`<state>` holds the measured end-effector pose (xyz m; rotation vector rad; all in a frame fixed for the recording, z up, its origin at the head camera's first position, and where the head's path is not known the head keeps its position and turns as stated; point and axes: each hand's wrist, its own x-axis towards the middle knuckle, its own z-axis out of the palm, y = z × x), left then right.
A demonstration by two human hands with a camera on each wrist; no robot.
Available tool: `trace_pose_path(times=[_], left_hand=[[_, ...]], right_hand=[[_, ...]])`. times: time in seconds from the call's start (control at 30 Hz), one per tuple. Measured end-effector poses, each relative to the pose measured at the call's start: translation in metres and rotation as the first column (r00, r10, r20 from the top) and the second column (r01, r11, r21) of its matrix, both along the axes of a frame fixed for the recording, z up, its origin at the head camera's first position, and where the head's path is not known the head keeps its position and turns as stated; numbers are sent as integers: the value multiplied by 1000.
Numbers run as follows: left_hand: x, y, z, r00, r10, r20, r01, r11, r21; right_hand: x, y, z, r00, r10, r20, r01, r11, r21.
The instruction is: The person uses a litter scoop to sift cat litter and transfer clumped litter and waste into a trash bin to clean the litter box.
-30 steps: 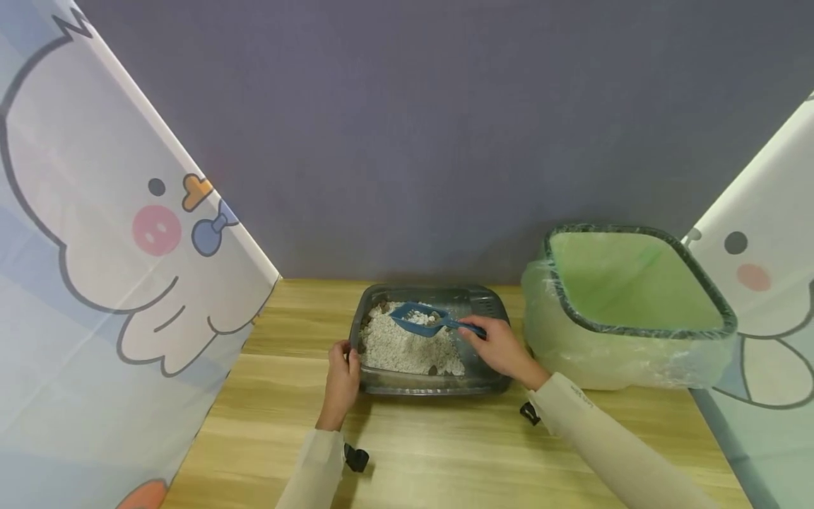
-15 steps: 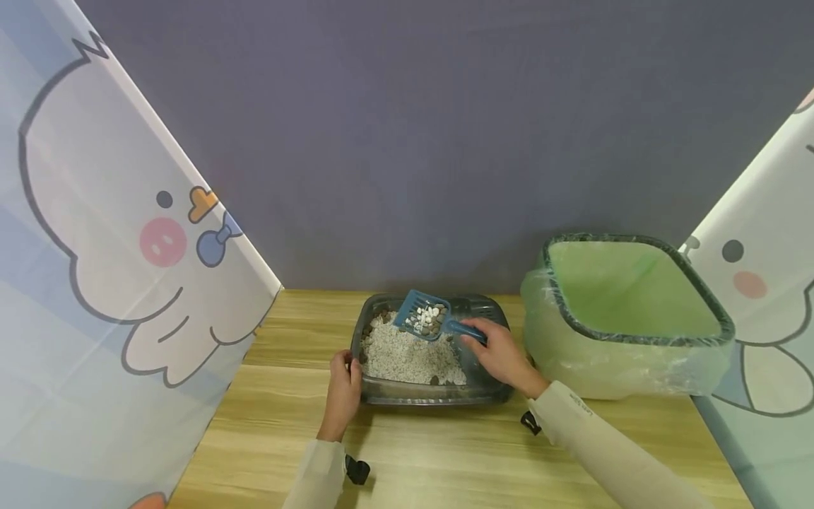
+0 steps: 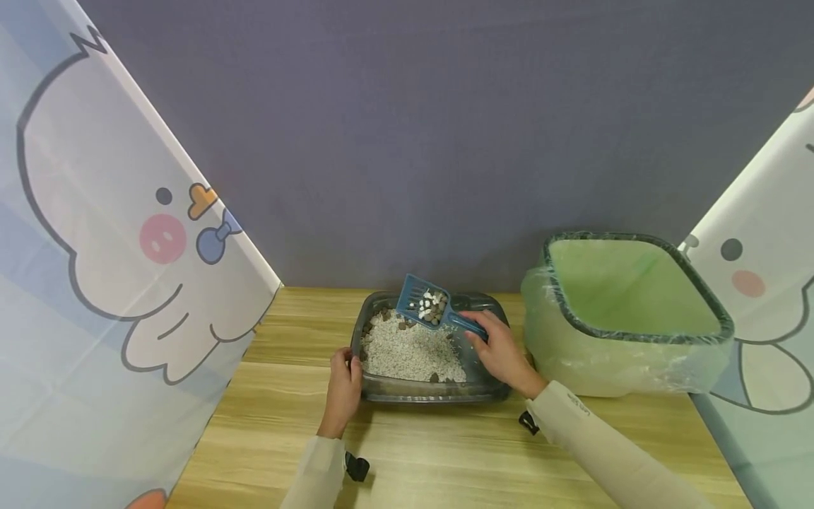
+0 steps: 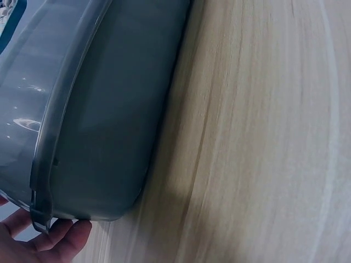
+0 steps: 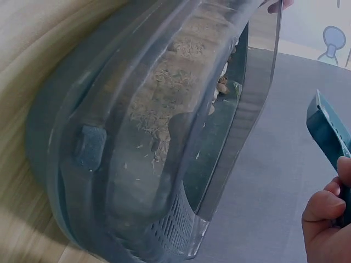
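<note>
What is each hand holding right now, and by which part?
The right hand grips the blue scoop by its handle; the left hand holds the grey litter tray at its near-left corner rim.

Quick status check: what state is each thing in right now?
scoop: lifted over the tray, loaded with brown and white pieces
right hand: grips the scoop handle
left hand: holds the tray's left rim
litter tray: on the table, partly filled
bin: open, lined with a green bag
</note>
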<state>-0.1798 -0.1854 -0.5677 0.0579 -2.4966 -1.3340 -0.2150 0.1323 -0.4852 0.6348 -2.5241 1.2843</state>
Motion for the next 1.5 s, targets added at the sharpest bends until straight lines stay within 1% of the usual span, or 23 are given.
trace_pose_path(times=[0.1,0.23,0.37,0.43,0.53,0.6,0.7,0.83,0.9,1.0,1.13,1.23,1.3,1.4,1.5], left_hand=[[0,0,-1,1000,1,-5,-1,1000,-16],[-1,0,-1,1000,0,-11,0,1000,-15],[0,0,-1,1000,7,-12,-7,1000,-2],[0,0,-1,1000,12,-12,-12,1000,3],[0,0,-1,1000,14,-21,-14,1000,2],[0,0,0,1000,13,-23,-13,1000,6],[0,0,1,1000,15,-18,-15,1000,8],[0,0,1,1000,13,-9,-13,1000,5],[1,-1,1,1000,11,-10,-11,1000,-1],[1,-1,1,1000,16,-18,-16,1000,-4],[1,-1,0,1000,19,-17,-18,1000,12],[1,-2,0,1000,11,-3,-11,1000,23],[1,-2,0,1000,7,0,-7,1000,15],[1,-1,0,1000,8,-3,-8,1000,7],[0,-2,-1,1000,3,-4,-3,1000,-1]], right_hand=[[1,0,0,1000,-9,-3,9,1000,7],[4,-1,3,1000,-15,15,14,999,29],[7,0,14,999,13,51,-14,1000,15],[9,1,23,997,30,66,-30,1000,5],[13,4,41,997,42,60,-42,999,-3],[16,6,55,999,36,32,-36,999,-5],[20,13,76,999,21,-36,-21,1000,-9],[25,28,101,993,-24,-119,24,1000,3],[27,38,113,990,-53,-131,55,998,11],[32,55,129,988,-101,-118,103,995,13],[37,83,144,979,-178,-95,177,984,-14],[43,108,150,962,-251,-105,249,968,-29],[48,126,152,940,-316,-129,316,949,-23],[55,154,152,896,-414,-158,423,906,24],[63,180,148,855,-491,-167,507,858,77]])
